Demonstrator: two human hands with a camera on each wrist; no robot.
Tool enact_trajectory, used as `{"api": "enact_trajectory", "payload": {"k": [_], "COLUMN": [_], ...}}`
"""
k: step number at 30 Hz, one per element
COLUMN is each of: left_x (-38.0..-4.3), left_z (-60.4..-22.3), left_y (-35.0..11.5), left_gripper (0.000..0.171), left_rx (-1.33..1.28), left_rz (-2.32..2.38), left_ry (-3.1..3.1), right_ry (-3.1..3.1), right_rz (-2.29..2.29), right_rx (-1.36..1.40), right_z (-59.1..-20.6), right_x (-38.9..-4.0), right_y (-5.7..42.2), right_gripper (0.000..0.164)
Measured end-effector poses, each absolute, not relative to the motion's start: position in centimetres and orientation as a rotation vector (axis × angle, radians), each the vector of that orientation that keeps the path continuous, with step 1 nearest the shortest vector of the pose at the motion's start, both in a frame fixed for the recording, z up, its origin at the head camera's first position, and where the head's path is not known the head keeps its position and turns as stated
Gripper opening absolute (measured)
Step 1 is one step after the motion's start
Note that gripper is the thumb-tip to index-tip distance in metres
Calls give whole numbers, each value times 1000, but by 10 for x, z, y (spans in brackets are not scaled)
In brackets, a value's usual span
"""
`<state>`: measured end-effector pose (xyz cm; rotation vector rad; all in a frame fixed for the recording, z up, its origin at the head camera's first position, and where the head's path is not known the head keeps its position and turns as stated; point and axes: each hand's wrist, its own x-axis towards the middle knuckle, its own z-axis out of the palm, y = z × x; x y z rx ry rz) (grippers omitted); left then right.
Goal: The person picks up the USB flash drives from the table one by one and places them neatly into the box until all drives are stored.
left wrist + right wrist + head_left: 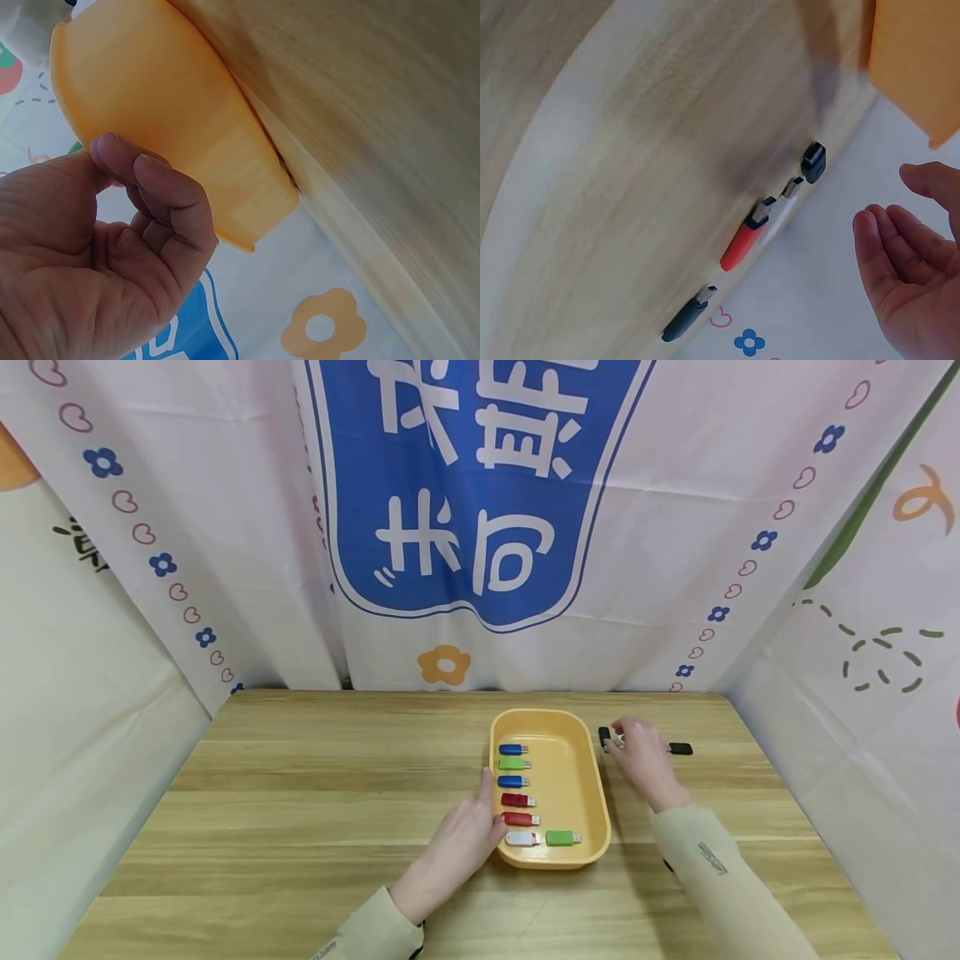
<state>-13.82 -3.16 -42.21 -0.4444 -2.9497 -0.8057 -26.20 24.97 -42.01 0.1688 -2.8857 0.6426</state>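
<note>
Surface (300,793): wood-grained
Tray (562,785): yellow, on the surface
Left hand (467,833): pinching the tray's left rim
Right hand (643,755): thumb and fingers slightly parted, near the loose sticks (742,244)
Loose sticks: two black, one red, one white, right of the tray
USB sticks (517,819): seven inside the tray

Yellow tray (562,785), red-and-black USB stick (741,246), woodgrain table (300,810)

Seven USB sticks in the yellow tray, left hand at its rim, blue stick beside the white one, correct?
Not quite: a green stick, not a blue one, lies beside the white stick, as the head view shows. The yellow tray holds seven sticks, with the left hand at its rim.
</note>
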Motion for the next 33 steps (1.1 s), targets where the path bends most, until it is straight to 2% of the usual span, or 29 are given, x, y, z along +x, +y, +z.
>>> {"api": "enact_trajectory", "payload": {"k": [19,33], "left_x": [-141,-140], "left_z": [-423,-423], "left_y": [-32,-32], "left_gripper": [76,76], "left_rx": [-440,-426], "left_rz": [-828,-819], "left_ry": [-2966,-2970], "right_ry": [-3016,-3038], "right_rz": [578,492], "right_rx": [14,-40], "right_z": [-438,-448], "right_x": [-275,-275], "right_y": [245,241], "right_gripper": [42,40]}}
